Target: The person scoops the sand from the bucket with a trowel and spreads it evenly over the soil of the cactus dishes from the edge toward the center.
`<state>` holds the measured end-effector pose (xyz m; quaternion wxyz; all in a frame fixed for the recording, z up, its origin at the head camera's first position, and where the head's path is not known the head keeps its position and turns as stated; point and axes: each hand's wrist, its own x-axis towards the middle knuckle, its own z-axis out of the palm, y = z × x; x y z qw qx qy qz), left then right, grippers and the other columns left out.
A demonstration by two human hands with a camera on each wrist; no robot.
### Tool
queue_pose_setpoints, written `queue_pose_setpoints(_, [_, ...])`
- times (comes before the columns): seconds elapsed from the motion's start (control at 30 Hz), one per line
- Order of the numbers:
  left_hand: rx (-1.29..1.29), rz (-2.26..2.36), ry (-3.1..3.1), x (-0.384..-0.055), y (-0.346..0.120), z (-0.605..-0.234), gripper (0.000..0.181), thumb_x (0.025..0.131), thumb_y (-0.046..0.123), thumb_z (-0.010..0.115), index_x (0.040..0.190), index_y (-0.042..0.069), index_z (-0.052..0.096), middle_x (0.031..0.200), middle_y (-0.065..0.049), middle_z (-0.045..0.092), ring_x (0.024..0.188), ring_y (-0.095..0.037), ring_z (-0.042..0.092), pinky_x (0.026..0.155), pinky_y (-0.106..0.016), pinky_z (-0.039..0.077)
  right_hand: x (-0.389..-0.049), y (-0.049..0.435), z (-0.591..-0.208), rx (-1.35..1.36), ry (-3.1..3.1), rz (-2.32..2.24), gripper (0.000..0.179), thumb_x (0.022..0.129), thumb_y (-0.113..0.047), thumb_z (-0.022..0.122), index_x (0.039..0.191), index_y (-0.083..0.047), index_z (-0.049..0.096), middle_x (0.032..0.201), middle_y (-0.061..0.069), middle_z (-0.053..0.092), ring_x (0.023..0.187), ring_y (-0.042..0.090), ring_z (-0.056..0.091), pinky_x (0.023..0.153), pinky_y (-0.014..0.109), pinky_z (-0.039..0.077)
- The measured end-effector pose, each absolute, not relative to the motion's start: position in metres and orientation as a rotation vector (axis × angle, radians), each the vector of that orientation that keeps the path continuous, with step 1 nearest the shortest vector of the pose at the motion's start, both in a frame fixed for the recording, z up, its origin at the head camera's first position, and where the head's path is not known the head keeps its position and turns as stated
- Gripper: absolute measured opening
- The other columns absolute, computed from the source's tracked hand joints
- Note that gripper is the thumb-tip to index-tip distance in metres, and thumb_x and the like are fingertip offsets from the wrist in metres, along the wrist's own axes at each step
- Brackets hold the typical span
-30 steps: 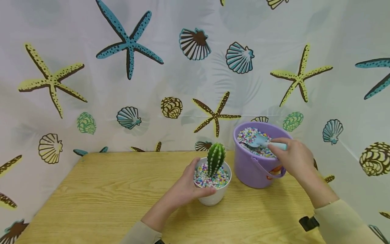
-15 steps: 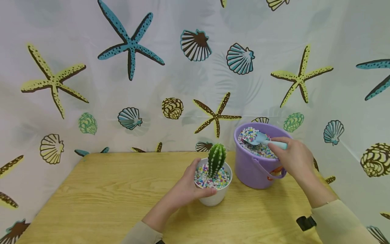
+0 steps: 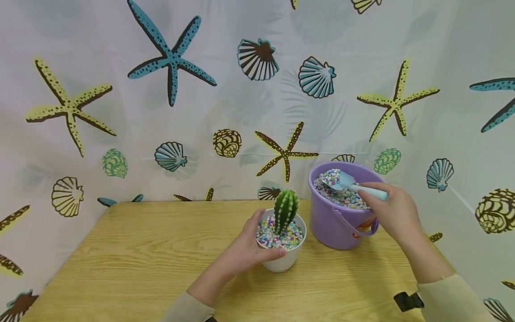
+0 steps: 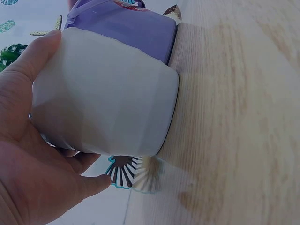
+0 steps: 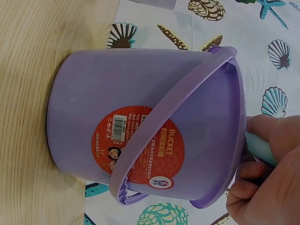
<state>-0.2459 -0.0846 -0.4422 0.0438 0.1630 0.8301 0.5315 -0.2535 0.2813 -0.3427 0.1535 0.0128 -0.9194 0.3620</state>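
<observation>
My left hand (image 3: pixel 247 246) grips the near left side of a white pot (image 3: pixel 279 263), thumb in front and fingers behind. In the pot a green cactus (image 3: pixel 286 210) stands upright among multicoloured pebbles (image 3: pixel 267 232). To the right is a purple bucket (image 3: pixel 331 228) filled with similar pebbles. My right hand (image 3: pixel 392 208) holds a light blue scoop (image 3: pixel 346 180) by its handle over the bucket's opening, and pebbles lie in its blade. In the right wrist view the bucket (image 5: pixel 93 93) hides the scoop's blade; only part of the handle (image 5: pixel 260 148) shows.
Both containers stand on a wooden table (image 3: pixel 161 250). The bucket's handle (image 3: pixel 354 227) hangs down on its near side. A white curtain (image 3: pixel 193 129) printed with starfish and shells hangs close behind the bucket and along both sides.
The scoop has risen out of the bucket's pebbles with a load in its blade, and my right hand has shifted slightly right. My left hand and the pot have stayed put.
</observation>
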Motion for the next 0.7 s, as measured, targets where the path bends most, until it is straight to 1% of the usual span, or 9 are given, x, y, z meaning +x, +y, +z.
queue_pose_setpoints(0.1, [0.496,1.619,2.535,-0.246,-0.085,-0.443,0.131,0.083,0.047,0.098,0.178,0.013,0.014,0.177,-0.023,0.025,0.158,-0.046,0.035,0.126,-0.067,0.030,-0.250,0.282,-0.344,0.034,-2.604,1.095,0.056,0.107,-0.056,0.068,0.143,-0.014,0.075,0.116,0.016,0.073,0.049,0.014,0.043,0.043,0.032,0.038])
queue_pose_setpoints(0.13, [0.493,1.615,2.535,-0.246,-0.085,-0.443,0.131,0.083,0.048,0.098,0.178,0.014,0.013,0.177,-0.023,0.025,0.158,-0.046,0.034,0.127,-0.067,0.030,-0.248,0.282,-0.345,0.030,-2.594,1.108,0.056,0.107,-0.057,0.068,0.143,-0.015,0.075,0.114,0.015,0.073,0.049,0.014,0.042,0.043,0.032,0.037])
queue_pose_setpoints(0.2, [0.487,1.606,2.536,-0.246,-0.085,-0.443,0.132,0.083,0.050,0.097,0.178,0.015,0.012,0.178,-0.022,0.023,0.159,-0.045,0.033,0.127,-0.066,0.029,-0.245,0.282,-0.346,0.013,-2.575,1.134,0.057,0.106,-0.059,0.069,0.143,-0.016,0.075,0.104,0.014,0.072,0.049,0.014,0.040,0.042,0.032,0.036])
queue_pose_setpoints(0.27, [0.487,1.603,2.538,-0.246,-0.085,-0.443,0.132,0.083,0.050,0.097,0.178,0.016,0.012,0.178,-0.021,0.023,0.159,-0.045,0.032,0.127,-0.066,0.029,-0.242,0.283,-0.347,-0.002,-2.557,1.153,0.059,0.106,-0.061,0.069,0.144,-0.017,0.075,0.092,0.010,0.068,0.048,0.013,0.037,0.042,0.032,0.036])
queue_pose_setpoints(0.33, [0.484,1.605,2.538,-0.245,-0.085,-0.442,0.132,0.083,0.050,0.097,0.178,0.016,0.012,0.178,-0.021,0.023,0.159,-0.045,0.032,0.127,-0.066,0.029,-0.238,0.283,-0.348,-0.015,-2.538,1.171,0.059,0.105,-0.062,0.069,0.144,-0.018,0.075,0.084,0.008,0.066,0.048,0.012,0.035,0.041,0.032,0.035])
queue_pose_setpoints(0.4, [0.489,1.609,2.541,-0.245,-0.084,-0.442,0.132,0.083,0.049,0.097,0.178,0.015,0.013,0.178,-0.022,0.023,0.159,-0.045,0.033,0.127,-0.067,0.029,-0.235,0.283,-0.349,-0.019,-2.517,1.189,0.059,0.105,-0.062,0.070,0.144,-0.018,0.075,0.089,0.009,0.069,0.049,0.012,0.034,0.041,0.032,0.035])
queue_pose_setpoints(0.5, [0.497,1.614,2.545,-0.245,-0.084,-0.441,0.130,0.084,0.047,0.097,0.178,0.014,0.014,0.178,-0.023,0.025,0.158,-0.046,0.034,0.126,-0.068,0.030,-0.230,0.284,-0.350,-0.025,-2.498,1.203,0.059,0.104,-0.061,0.070,0.144,-0.018,0.076,0.112,0.013,0.075,0.051,0.012,0.036,0.042,0.031,0.036])
queue_pose_setpoints(0.7, [0.502,1.603,2.553,-0.246,-0.084,-0.441,0.129,0.084,0.046,0.098,0.178,0.013,0.015,0.176,-0.023,0.027,0.157,-0.045,0.035,0.127,-0.066,0.030,-0.223,0.286,-0.355,-0.046,-2.474,1.213,0.057,0.104,-0.061,0.072,0.143,-0.020,0.076,0.111,0.014,0.072,0.058,0.016,0.045,0.046,0.032,0.040])
